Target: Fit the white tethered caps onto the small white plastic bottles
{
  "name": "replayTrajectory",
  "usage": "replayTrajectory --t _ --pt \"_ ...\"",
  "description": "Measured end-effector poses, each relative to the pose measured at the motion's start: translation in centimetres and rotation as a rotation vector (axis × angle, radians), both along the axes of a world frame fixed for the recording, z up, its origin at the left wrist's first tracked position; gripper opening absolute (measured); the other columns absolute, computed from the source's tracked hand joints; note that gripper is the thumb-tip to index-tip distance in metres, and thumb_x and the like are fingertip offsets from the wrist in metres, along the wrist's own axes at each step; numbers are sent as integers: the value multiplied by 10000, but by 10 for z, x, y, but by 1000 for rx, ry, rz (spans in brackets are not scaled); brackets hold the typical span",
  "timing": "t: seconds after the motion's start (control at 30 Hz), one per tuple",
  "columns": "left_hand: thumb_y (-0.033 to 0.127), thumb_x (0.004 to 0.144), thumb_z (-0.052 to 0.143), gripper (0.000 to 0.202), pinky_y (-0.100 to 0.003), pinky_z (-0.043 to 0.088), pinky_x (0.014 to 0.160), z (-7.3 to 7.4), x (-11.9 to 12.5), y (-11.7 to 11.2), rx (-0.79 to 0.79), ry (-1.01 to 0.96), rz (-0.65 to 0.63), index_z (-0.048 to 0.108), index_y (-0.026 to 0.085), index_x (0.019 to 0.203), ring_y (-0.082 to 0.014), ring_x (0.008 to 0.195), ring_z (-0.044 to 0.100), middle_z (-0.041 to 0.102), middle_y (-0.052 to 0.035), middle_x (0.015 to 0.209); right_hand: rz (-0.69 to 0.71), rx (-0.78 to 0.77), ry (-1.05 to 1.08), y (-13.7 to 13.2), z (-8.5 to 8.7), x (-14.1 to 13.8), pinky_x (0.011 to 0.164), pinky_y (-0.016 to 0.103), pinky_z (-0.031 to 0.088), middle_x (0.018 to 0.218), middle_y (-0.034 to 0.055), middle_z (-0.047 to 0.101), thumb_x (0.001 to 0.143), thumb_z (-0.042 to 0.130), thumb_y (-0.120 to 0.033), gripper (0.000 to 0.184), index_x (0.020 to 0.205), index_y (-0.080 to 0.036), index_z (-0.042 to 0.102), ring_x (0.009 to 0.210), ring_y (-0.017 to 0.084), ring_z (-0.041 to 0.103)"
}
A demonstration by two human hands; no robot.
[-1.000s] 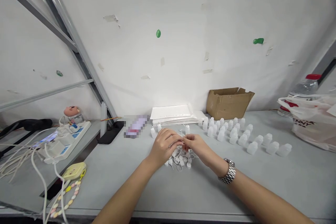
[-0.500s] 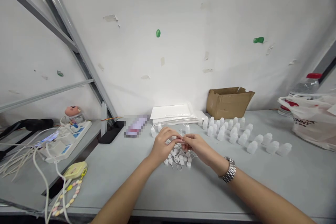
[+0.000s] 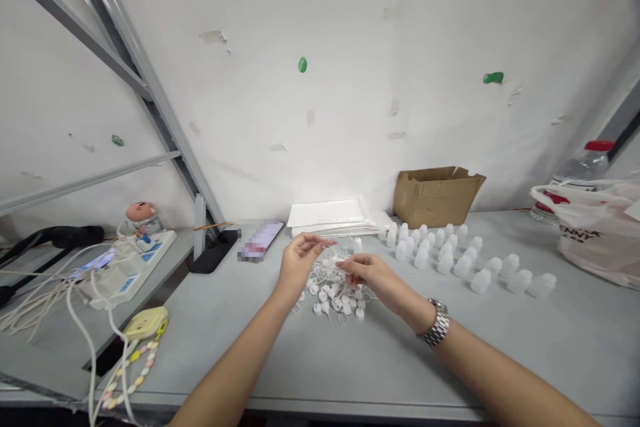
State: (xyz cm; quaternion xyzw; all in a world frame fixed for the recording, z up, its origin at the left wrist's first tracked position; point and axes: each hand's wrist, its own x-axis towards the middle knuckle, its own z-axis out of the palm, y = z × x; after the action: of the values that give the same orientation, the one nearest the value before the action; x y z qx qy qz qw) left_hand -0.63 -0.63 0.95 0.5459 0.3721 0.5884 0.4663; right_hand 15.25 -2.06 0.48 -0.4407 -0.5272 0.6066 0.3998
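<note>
A small translucent white bottle [image 3: 330,265] lies sideways in the fingers of my right hand [image 3: 367,269], over a pile of white caps [image 3: 337,297], some with ring loops and thin nozzles. My left hand [image 3: 301,261] is just up and left of the bottle, apart from it. Its thumb and index finger are drawn together at the tips; whatever may be between them is too small to make out. One more bottle with a cap [image 3: 357,245] stands behind the pile.
Several white bottles [image 3: 445,262] stand in rows on the right. A cardboard box [image 3: 435,197] and stacked white sheets [image 3: 327,213] are at the wall. A plastic bag [image 3: 595,233] is far right. To the left are a phone [image 3: 263,240] and a power strip [image 3: 133,273].
My left hand has moved up and left, away from my right fingers, and the bottle in my right hand has come into view. My right hand has hardly moved.
</note>
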Motion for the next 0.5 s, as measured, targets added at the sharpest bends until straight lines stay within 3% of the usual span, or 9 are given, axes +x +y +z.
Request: replayTrajectory --t 0.13,0.3,0.5 --pt "258 665 694 192 -323 411 852 -1 -4 6 -24 -136 47 608 179 819 -165 814 645 717 -36 759 28 61 3 -1 2 0 559 251 338 539 -36 509 672 674 -383 253 602 -157 585 530 94 451" --pt "239 617 731 179 -269 423 790 -2 -6 10 -114 -315 46 673 145 759 -143 779 630 700 -40 748 18 168 50 -2 2 2 550 242 314 580 -37 505 699 657 -385 221 699 -166 630 567 97 441" --pt "215 582 766 201 -200 429 646 -5 -8 14 -266 -537 -139 696 135 752 -79 658 582 666 -10 691 -44 234 73 -2 3 3 542 245 323 564 -40 502 692 655 -388 228 770 -174 651 568 110 447"
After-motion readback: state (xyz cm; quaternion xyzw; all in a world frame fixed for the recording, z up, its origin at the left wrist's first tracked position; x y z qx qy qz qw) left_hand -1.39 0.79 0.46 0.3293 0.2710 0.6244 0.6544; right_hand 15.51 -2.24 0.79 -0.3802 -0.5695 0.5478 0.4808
